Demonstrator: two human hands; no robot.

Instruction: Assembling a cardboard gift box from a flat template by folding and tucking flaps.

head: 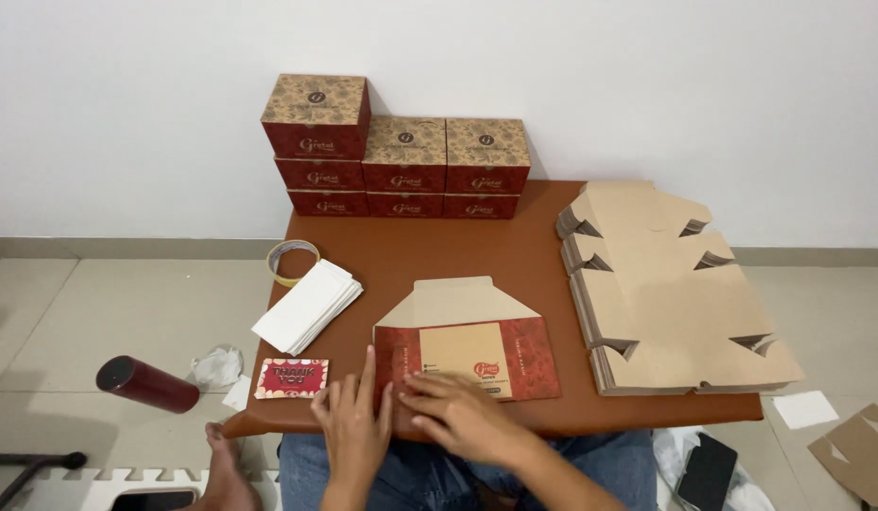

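Head view looked down on a brown surface (458, 241) whose near edge was partly hidden by the person's forearms and knees. The left hand (352, 416) lay flat with fingers spread, its grip apart, pressing the near left corner of a flat, partly folded red-and-tan carton (467, 345); the right hand (462, 412) lay beside it, fingers loosely apart on the carton's near edge, clamped on nothing. The carton sat at the near middle of the surface, and its near edge was covered by both hands, so the fold there could not be made out. Seven finished boxes (401, 156) stood against the far wall: three stacked at the left, then two stacks of two. At the right, a pile of unfolded tan blanks (671, 293) overhung the surface; their number could not be counted. One stack of white sheets (308, 305) lay left of the carton, with one tape roll (294, 261) partly tucked behind it, and one small red card (291, 378) at the near left corner. On the floor, one dark red cylinder (147, 382) lay at the left, and one dark phone (708, 469) was cut off near right.
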